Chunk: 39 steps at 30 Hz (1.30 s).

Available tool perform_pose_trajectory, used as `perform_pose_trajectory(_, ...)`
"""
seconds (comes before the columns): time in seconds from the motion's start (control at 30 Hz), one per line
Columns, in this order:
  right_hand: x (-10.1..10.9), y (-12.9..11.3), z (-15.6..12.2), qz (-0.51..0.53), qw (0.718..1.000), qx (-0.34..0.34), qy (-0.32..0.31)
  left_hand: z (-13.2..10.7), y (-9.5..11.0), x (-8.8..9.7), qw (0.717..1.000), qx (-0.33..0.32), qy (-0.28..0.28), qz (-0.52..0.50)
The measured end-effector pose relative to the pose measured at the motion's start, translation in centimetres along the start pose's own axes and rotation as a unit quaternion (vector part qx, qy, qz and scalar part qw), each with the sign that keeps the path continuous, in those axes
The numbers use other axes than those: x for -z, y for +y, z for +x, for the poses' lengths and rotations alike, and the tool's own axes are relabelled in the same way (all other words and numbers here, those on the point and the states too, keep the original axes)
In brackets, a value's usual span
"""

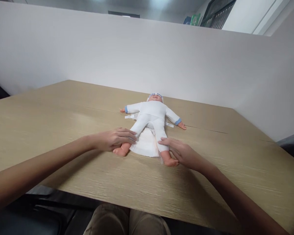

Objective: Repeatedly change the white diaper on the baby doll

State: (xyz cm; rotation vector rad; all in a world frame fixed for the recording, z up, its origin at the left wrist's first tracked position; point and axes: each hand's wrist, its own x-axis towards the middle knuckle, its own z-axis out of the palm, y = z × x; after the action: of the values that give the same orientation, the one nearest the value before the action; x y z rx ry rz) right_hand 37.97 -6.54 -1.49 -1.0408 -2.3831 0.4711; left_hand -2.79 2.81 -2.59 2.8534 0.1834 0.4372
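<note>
Your left grip [115, 139] lies over the lower leg of a small plastic baby doll in a white suit with blue cuffs [152, 116]. The fingers are held together across the shin. The thumb is hidden underneath, so you cannot tell whether the hand closes around the leg. The doll's bare pink foot [121, 150] sticks out just below this grip, on the side nearer you.

Your right grip [183, 153] rests against the doll's other lower leg, with the fingers stretched out and loosely spread and their tips touching the white fabric. The thumb sits beside the other bare foot [171, 161], and nothing is pinched.

The doll lies on its back between your two grips and stretches away from them. Its legs are parted toward you and its arms are flung out to either side. Its head, in a white cap with blue lettering [155, 95], is at the far end.

Under its hips and between your grips is an opened white disposable diaper [147, 145], spread flat. Its white fastening tabs [169, 124] show beyond the grips, beside the doll's body.

Everything rests on a pale wood-grain surface [63, 130]. A plain white partition wall [137, 49] stands well beyond the grips. Your knees, in khaki trousers [127, 222], show below the surface's near edge.
</note>
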Motion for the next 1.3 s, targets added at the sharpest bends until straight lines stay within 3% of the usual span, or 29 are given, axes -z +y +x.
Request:
perform_pose_trajectory(0.13,0.9,-1.5,0.9,0.000,0.998,-0.061,-0.022,0.9,1.2,1.3,0.997,0.063,-0.017,-0.035)
perform_pose_trajectory(0.23,-0.3,-3.2,1.3,-0.079,0.995,-0.051,-0.016,2.0,2.6,1.7,0.991,0.120,-0.023,-0.049)
perform_pose_trajectory(0.4,-4.6,-5.1,1.2,-0.247,0.968,-0.038,0.028,3.6,4.3,-0.4,0.981,0.189,0.019,0.034)
perform_pose_trajectory(0.5,-5.9,-5.0,1.4,-0.288,0.955,-0.050,0.050,4.0,4.7,-1.9,0.974,0.209,0.041,0.081)
perform_pose_trajectory(0.63,-5.6,-4.1,2.0,-0.293,0.952,-0.054,0.075,4.3,4.7,-2.2,0.970,0.221,0.065,0.074)
perform_pose_trajectory(0.8,-4.5,-2.8,2.7,-0.198,0.970,-0.074,0.121,4.7,4.1,-1.3,0.951,0.278,0.135,-0.026)
perform_pose_trajectory(0.93,-3.7,-1.9,3.7,-0.100,0.975,-0.116,0.164,6.5,3.0,0.2,0.924,0.308,0.206,-0.091)
perform_pose_trajectory(1.07,-2.1,-0.8,5.8,-0.039,0.965,-0.118,0.232,9.2,0.7,2.0,0.923,0.283,0.256,-0.049)
perform_pose_trajectory(1.17,-0.7,0.8,8.1,0.000,0.951,-0.128,0.281,11.3,-2.1,2.8,0.917,0.281,0.281,-0.043)
perform_pose_trajectory(1.3,0.6,4.1,11.9,0.111,0.928,-0.203,0.291,13.7,-7.2,3.0,0.890,0.305,0.285,-0.186)
